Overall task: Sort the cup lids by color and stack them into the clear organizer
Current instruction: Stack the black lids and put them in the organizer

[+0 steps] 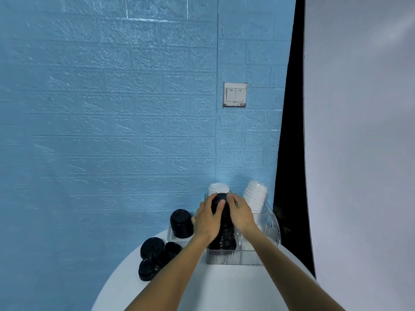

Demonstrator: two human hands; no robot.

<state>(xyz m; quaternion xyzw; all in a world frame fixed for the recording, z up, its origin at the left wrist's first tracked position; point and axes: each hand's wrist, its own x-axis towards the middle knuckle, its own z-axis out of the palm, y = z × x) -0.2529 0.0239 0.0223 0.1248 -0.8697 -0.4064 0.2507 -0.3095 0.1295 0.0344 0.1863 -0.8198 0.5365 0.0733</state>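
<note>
Fingers of both hands curl around the top of a tall black lid stack [223, 223] standing in the front compartment of the clear organizer [272, 227]; the left hand [207, 217] wraps it from nine o'clock with the thumb laid across the uppermost lid, and the right hand [240, 212] cups it from three o'clock. Whether the grip is squaring the column or seating a fresh lid on top, I cannot tell. Behind, at twelve o'clock, a white lid stack [219, 189] rises in the rear compartment, and a second white stack [256, 195] leans at about one o'clock. At nine o'clock from the hands a shorter black stack [181, 223] sits in a small clear holder [171, 235], and at about eight o'clock loose black lids [155, 257] lie heaped on the round white table [224, 288]. By my reckoning the sorting is well along and the black column is being built. The next move likely calls for letting go gently so the tall column stays upright, then reaching toward eight o'clock for another loose lid.
</note>
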